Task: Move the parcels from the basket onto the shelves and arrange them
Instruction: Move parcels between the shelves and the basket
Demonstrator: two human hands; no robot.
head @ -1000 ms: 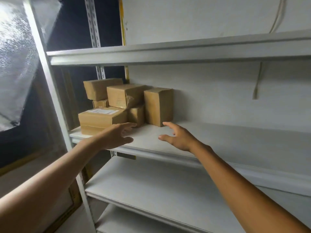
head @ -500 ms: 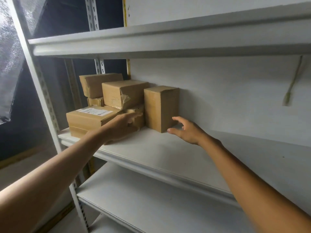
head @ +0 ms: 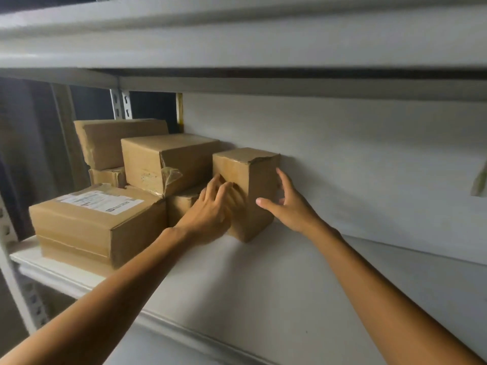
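Observation:
A tall upright cardboard parcel stands on the white shelf against the back wall. My left hand presses flat on its left face with fingers spread. My right hand cups its right face, thumb across the front corner. To the left sit several more brown parcels: a labelled one at the shelf front, a medium one stacked behind it, and another at the back left. The basket is out of view.
The shelf above hangs low over the parcels. A perforated metal upright stands at the back left and another at the front left. Bare shelf surface stretches to the right of the tall parcel.
Both hands reached forward from the shelf front and closed onto the two sides of the tall parcel. The camera moved closer and upward toward the shelf.

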